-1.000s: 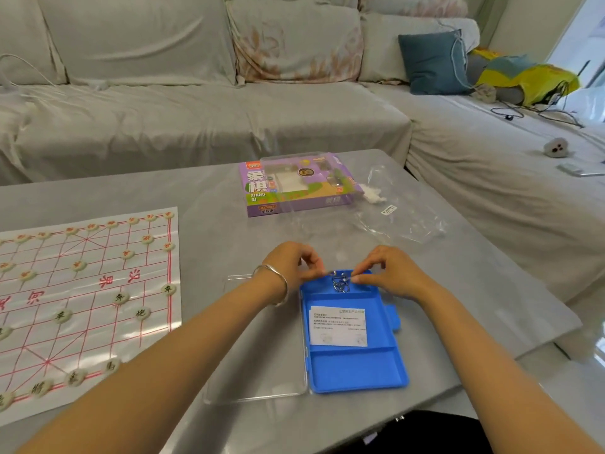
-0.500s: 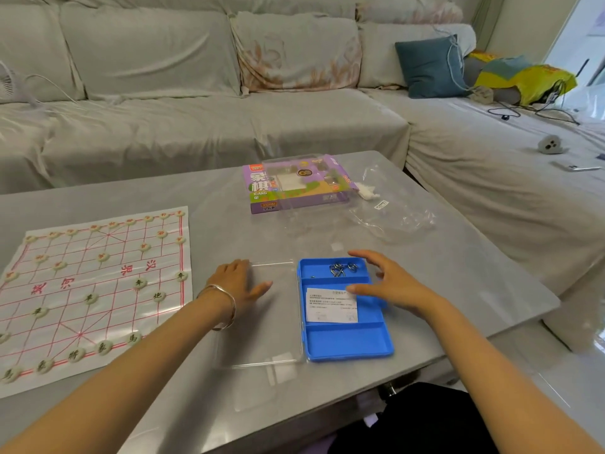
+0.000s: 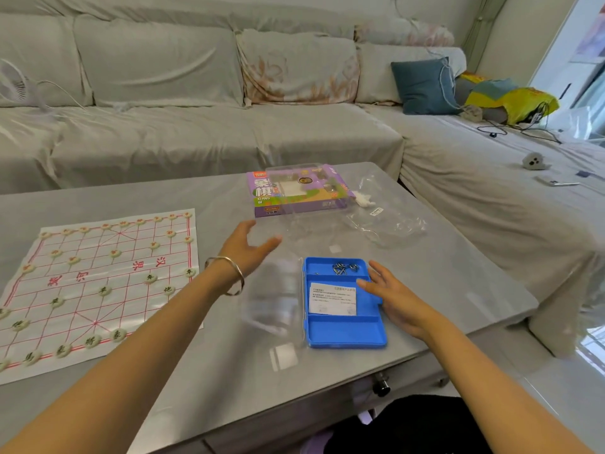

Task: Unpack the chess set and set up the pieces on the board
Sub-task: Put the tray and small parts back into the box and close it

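Chess board (image 3: 131, 306) lies flat at frame left on the bench (image 3: 229, 371), pieces (image 3: 105, 290) standing on its lines. Purple chess box (image 3: 294, 191) sits upper centre. Left hand (image 3: 244, 247) is at centre, fingers spread, empty. Right hand (image 3: 393, 296) is at the blue tray's (image 3: 347, 332) right edge, fingers straight.

One chess board (image 3: 131, 299), one purple box (image 3: 294, 194), one blue tray (image 3: 347, 332), one paper slip (image 3: 332, 298), one clear bag (image 3: 389, 224), one bracelet (image 3: 237, 273).

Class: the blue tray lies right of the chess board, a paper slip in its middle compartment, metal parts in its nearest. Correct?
No. The head view shows the metal parts in the farthest compartment of the blue tray, not the nearest; the rest holds.
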{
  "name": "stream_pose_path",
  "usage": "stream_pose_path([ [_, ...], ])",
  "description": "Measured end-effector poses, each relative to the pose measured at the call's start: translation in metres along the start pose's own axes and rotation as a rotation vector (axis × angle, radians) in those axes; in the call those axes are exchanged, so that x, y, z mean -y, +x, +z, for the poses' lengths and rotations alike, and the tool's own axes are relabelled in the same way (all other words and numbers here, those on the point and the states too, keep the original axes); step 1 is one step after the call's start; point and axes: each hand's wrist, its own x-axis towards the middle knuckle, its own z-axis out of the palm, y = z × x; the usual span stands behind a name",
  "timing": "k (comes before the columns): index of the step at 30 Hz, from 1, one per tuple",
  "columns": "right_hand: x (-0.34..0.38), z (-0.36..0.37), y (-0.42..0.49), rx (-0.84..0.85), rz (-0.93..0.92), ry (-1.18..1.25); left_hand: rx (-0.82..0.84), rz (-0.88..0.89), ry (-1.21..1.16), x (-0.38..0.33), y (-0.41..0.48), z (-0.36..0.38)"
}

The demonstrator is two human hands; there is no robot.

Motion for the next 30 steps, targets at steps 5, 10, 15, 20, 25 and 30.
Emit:
stream_pose_path([
  [5, 0.003, 0.000, 0.006, -0.002, 0.089, 0.413, 0.341, 0.134, -0.251, -0.042, -0.029, 0.035],
  [10, 0.003, -0.001, 0.002, -0.137, 0.138, 0.192, 0.480, 0.187, 0.662, 0.013, -0.039, 0.101],
  [15, -0.001, -0.005, -0.001, -0.114, 0.144, 0.150, 0.321, 0.316, 0.657, 0.033, -0.039, 0.110],
  [20, -0.003, -0.004, 0.006, -0.141, 0.133, 0.179, 0.273, 0.385, 0.458, 0.044, -0.029, 0.104],
  [25, 0.000, 0.003, 0.016, -0.064, 0.158, 0.143, 0.100, 0.256, -0.015, 0.053, -0.030, 0.108],
  [30, 0.005, 0.013, 0.018, -0.021, 0.175, 0.030, 0.120, 0.126, -0.156, 0.053, -0.029, 0.105],
])
